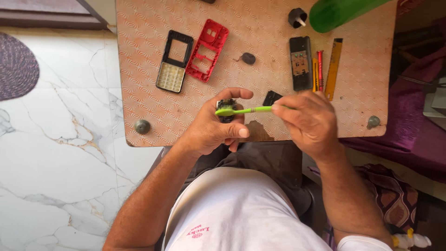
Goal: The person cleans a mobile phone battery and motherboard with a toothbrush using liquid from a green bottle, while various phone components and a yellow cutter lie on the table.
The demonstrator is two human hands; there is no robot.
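The left hand [211,128] is holding a small dark phone part [226,108], its fingers wrapping around it so that only the upper edge is showing; the piece looks blackish with a greenish tint, and finer detail is too small to tell. The right hand [309,122] is pinching the thin handle of a bright green plastic toothbrush [241,110], fingers clamped together on it, and the brush head is lying across the top of the dark part. Both are sitting over the near edge of the orange patterned bench [260,28]. Beyond the dark part, to its left, a black phone front frame with a pale keypad [174,61] is lying flat, and a red plastic phone housing [207,49] is resting just beside it. A small dark grey lump [248,58] is lying straight beyond the part. To its right, past the right hand, a black phone body with an exposed circuit board [300,62] is lying next to a red-handled screwdriver [320,62] and a yellow flat strip [333,69]. A green translucent bottle [339,13] is lying at the far edge.
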